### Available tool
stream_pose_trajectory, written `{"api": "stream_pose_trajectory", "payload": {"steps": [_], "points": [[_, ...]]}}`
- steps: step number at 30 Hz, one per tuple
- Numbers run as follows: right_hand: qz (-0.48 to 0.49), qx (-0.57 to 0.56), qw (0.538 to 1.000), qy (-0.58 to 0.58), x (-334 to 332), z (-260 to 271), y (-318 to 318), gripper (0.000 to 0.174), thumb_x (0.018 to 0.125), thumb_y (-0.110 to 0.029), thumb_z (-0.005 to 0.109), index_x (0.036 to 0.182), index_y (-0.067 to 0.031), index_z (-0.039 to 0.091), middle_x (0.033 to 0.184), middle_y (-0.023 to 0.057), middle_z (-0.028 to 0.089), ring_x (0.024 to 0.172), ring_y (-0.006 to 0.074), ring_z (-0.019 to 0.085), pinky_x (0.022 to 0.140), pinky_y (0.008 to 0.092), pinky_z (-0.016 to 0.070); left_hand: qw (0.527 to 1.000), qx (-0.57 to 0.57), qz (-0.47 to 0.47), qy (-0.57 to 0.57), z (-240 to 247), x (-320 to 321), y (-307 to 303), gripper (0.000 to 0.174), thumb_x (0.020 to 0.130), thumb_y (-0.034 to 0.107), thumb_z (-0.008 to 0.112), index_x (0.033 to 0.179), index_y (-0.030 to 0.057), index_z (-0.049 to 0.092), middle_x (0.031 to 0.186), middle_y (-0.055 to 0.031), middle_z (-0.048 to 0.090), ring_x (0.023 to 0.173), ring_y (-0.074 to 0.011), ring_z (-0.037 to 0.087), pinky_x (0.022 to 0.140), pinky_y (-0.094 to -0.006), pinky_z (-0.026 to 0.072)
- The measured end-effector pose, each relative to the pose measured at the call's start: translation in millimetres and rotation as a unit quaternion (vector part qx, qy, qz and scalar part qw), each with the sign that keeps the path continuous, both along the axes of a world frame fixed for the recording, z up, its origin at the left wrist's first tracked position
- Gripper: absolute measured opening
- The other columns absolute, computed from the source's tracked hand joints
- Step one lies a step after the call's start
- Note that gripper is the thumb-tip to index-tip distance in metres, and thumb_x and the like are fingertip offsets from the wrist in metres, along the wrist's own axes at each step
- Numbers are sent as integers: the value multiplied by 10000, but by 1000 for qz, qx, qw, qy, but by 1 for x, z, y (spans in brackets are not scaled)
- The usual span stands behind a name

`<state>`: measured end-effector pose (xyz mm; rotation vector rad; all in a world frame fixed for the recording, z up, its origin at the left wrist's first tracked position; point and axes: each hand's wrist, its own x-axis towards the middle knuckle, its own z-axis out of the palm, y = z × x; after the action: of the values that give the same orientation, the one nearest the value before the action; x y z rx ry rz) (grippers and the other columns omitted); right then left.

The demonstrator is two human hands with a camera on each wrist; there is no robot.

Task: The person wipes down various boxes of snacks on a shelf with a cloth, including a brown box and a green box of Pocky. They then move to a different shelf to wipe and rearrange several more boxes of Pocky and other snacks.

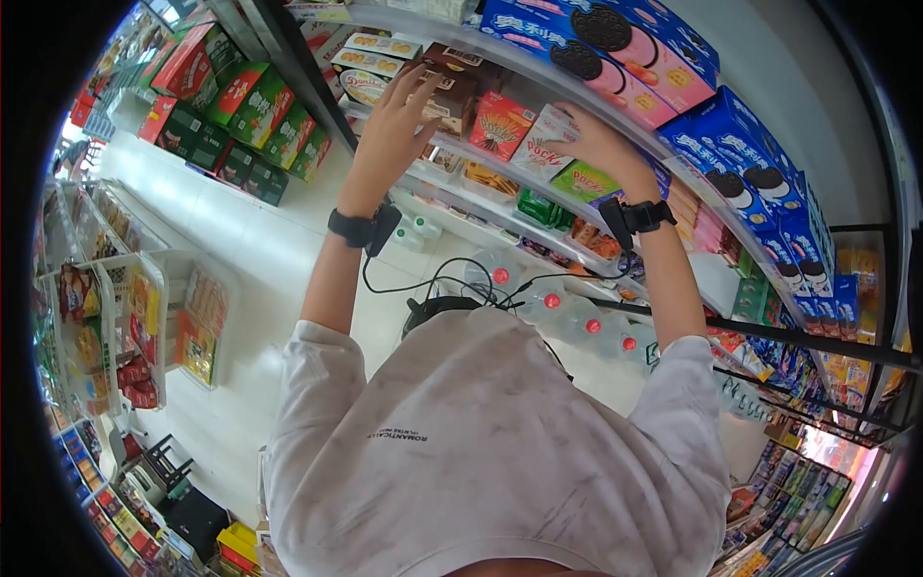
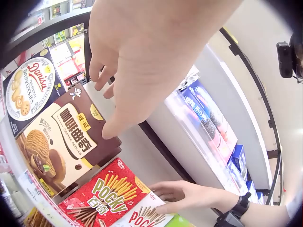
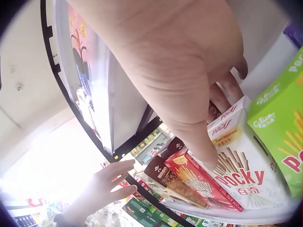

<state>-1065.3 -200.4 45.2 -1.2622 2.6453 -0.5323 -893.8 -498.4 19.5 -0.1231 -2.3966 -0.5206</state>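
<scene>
Plainly nearer the right hand (image 1: 606, 151), the white Pocky box (image 3: 251, 170) stands long axis upward, between thumb and fingers; whether pinched, I cannot tell. Leftward, past a red Pocky box (image 2: 105, 193), the left hand (image 1: 392, 133) hangs loose by the brown cookie box (image 2: 66, 137).

Through the distant cameras I saw one row on the lower shelf (image 3: 265, 215): from the left, the butter cookie box (image 2: 30, 92), the coffee cookie box (image 2: 71, 127), the first Pocky box (image 2: 102, 196), the second Pocky box (image 3: 244, 161) and the third Pocky box (image 3: 284, 127). I had the left hand (image 1: 389, 125) at the coffee cookie box's top edge, the right hand (image 1: 606, 149) at the second Pocky box's top. Sandwich-cookie boxes (image 1: 615, 58) sat above, on the upper shelf (image 2: 177, 130). Bottles (image 1: 550, 300) stood below, on the floor (image 1: 260, 236); cartons (image 1: 252, 96) lay left of the shelves.
</scene>
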Motion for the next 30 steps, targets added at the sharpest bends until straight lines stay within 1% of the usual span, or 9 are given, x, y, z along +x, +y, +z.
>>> {"api": "stream_pose_trajectory", "payload": {"steps": [2,5,9,10,13,16,18,20,30], "points": [[-4,1,1000,-15,0,0,-3,769,857,-412,835,1451,-19,544,1422,217,604,1307,327,599,1104,398,464,1000,-29,-4,5,-1,-5,-3,595,843,68,735,1418,108,587,1479,-135,545,1405,-359,480,1146,-476,444],[6,-4,1000,-24,-1,0,-6,761,852,-400,846,1436,-10,554,1405,211,616,1284,322,610,1090,398,471,998,-53,22,-4,-12,-17,-9,572,888,84,730,1439,168,601,1504,-88,552,1432,-341,462,1165,-457,431],[20,-21,999,-28,-2,-1,-6,736,859,-378,849,1419,4,563,1358,207,643,1246,297,634,1062,387,486,998,-49,47,-12,-30,-29,-5,572,886,155,745,1440,201,611,1483,-67,571,1433,-320,464,1165,-449,437],[18,-30,999,-33,-2,-1,-6,729,863,-373,847,1416,7,564,1348,206,648,1239,290,639,1056,383,489,995,-78,64,-6,-33,-31,-5,561,893,203,746,1439,217,615,1474,-49,579,1418,-302,477,1164,-443,438],[20,-19,999,-38,-1,4,-7,731,871,-370,843,1423,12,554,1320,202,662,1218,276,652,1045,375,494,993,-97,70,7,-35,-37,-6,539,906,225,743,1432,235,626,1460,-35,591,1400,-283,487,1166,-435,436],[17,-7,1000,-1,4,4,-7,724,879,-364,838,1427,10,548,1343,217,658,1236,287,654,1042,381,498,987,-133,84,20,-31,-35,-8,507,890,275,750,1390,266,669,1431,1,610,1390,-257,491,1161,-425,440],[15,-28,999,-5,6,0,-6,689,872,-343,836,1400,7,564,1307,239,660,1224,355,646,1027,421,507,990,-116,73,33,-34,-37,-8,483,883,294,748,1362,276,693,1420,21,617,1392,-252,488,1151,-423,452],[3,-36,999,-21,8,-3,-6,668,876,-334,827,1396,0,572,1300,256,657,1224,397,637,1024,446,508,991,-113,59,39,-37,-38,-9,475,887,295,746,1359,273,695,1416,20,619,1390,-257,490,1143,-423,463],[-5,-46,999,-16,10,-2,-7,615,910,-294,791,1408,-8,570,1292,252,665,1214,382,652,1034,433,505,992,-100,24,67,-42,-45,-11,472,862,296,774,1327,237,720,1376,8,644,1355,-269,529,1137,-438,477]]}}
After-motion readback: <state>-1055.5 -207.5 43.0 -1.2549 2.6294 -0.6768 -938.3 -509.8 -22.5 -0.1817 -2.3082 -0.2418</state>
